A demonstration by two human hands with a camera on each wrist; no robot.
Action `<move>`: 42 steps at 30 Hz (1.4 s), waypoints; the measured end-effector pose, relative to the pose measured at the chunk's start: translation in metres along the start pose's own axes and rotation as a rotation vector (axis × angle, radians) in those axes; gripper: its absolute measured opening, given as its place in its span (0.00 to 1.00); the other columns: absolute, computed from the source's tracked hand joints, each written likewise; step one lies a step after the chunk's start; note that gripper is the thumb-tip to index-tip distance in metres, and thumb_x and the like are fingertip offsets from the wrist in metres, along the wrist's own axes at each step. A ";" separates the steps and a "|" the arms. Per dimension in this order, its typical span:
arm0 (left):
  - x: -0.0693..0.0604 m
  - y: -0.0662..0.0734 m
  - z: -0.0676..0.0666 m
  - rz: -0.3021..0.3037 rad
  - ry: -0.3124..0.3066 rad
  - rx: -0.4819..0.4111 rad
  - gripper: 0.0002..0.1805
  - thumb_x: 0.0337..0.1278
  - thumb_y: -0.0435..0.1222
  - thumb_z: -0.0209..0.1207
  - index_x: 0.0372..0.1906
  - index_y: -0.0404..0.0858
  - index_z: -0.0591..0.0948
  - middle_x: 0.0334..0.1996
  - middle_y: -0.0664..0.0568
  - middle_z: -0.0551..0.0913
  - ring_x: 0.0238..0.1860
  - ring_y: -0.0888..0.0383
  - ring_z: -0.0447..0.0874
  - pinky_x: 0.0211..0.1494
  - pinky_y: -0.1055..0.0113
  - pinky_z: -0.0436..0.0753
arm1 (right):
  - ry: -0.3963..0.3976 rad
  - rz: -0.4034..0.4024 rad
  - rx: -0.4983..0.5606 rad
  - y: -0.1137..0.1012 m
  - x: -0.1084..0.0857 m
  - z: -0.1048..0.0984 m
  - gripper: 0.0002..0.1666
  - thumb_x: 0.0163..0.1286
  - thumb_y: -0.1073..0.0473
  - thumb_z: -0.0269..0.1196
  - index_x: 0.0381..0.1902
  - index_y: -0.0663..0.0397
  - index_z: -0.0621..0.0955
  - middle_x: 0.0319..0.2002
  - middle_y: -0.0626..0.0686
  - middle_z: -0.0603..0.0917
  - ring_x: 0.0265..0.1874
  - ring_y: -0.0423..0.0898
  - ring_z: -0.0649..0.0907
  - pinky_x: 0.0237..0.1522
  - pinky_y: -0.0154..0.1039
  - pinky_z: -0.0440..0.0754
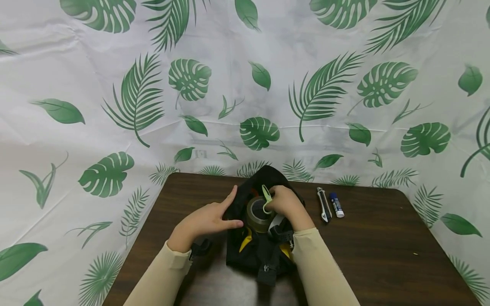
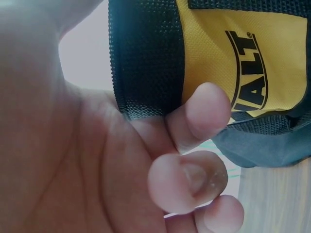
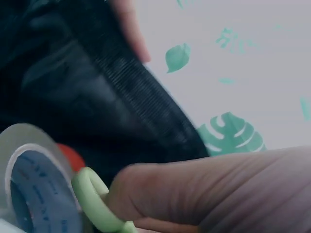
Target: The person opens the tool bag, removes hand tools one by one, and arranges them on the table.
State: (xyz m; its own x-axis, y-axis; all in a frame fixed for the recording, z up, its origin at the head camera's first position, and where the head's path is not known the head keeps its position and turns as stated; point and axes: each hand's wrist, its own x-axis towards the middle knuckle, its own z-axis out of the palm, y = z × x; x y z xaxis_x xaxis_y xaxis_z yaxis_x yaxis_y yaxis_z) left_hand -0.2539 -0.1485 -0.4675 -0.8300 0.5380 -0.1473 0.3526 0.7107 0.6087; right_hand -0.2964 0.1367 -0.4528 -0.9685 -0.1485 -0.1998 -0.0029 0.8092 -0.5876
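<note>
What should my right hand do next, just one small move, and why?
Probably ease the green handle down beside the tape roll. Your right hand pinches that handle at the mouth of the black bag, where the roll already sits, and your left hand is at the bag's side, so it could likely steady it.

Bright head view (wrist views hazier).

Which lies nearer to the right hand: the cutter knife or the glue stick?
The cutter knife, the longer one: it lies between the bag and the shorter glue stick, which is farther from the right hand.
</note>
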 end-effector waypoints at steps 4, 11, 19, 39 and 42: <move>0.000 0.000 0.000 -0.001 -0.004 -0.004 0.64 0.66 0.75 0.59 0.90 0.62 0.34 0.70 0.40 0.84 0.66 0.46 0.87 0.73 0.43 0.82 | -0.012 -0.004 0.018 -0.006 -0.010 -0.008 0.39 0.65 0.58 0.75 0.73 0.61 0.80 0.40 0.55 0.89 0.32 0.48 0.83 0.33 0.43 0.79; 0.001 0.000 0.001 -0.004 -0.008 -0.012 0.62 0.67 0.74 0.59 0.89 0.65 0.33 0.79 0.39 0.74 0.72 0.42 0.83 0.75 0.41 0.79 | -0.011 -0.079 0.097 -0.013 -0.034 -0.026 0.34 0.68 0.57 0.75 0.70 0.58 0.81 0.45 0.57 0.89 0.32 0.49 0.84 0.33 0.43 0.81; 0.002 0.000 0.001 0.005 -0.003 -0.006 0.62 0.67 0.73 0.60 0.89 0.65 0.33 0.76 0.39 0.78 0.69 0.44 0.85 0.74 0.43 0.81 | 0.125 -0.221 0.061 -0.011 -0.056 -0.044 0.33 0.72 0.61 0.72 0.74 0.54 0.81 0.54 0.59 0.87 0.47 0.53 0.86 0.44 0.48 0.85; 0.004 -0.001 0.002 0.013 -0.006 -0.002 0.63 0.67 0.74 0.59 0.90 0.63 0.33 0.77 0.40 0.77 0.68 0.45 0.86 0.74 0.43 0.80 | 0.242 -0.271 0.173 0.046 -0.085 -0.060 0.30 0.76 0.59 0.72 0.73 0.37 0.80 0.38 0.54 0.83 0.30 0.49 0.78 0.28 0.40 0.77; 0.004 -0.001 0.002 0.014 -0.008 -0.002 0.63 0.67 0.74 0.59 0.89 0.64 0.32 0.77 0.40 0.78 0.68 0.46 0.86 0.74 0.44 0.81 | 0.286 -0.276 0.212 0.055 -0.091 -0.070 0.27 0.77 0.56 0.72 0.71 0.35 0.82 0.35 0.56 0.83 0.24 0.47 0.77 0.23 0.41 0.77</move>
State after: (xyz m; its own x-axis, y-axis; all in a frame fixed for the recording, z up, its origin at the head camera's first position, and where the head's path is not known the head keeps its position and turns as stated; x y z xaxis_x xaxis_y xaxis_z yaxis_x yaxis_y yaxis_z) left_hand -0.2567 -0.1458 -0.4702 -0.8214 0.5515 -0.1454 0.3630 0.7022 0.6125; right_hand -0.2255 0.2343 -0.4123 -0.9687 -0.1546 0.1943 -0.2483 0.6227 -0.7420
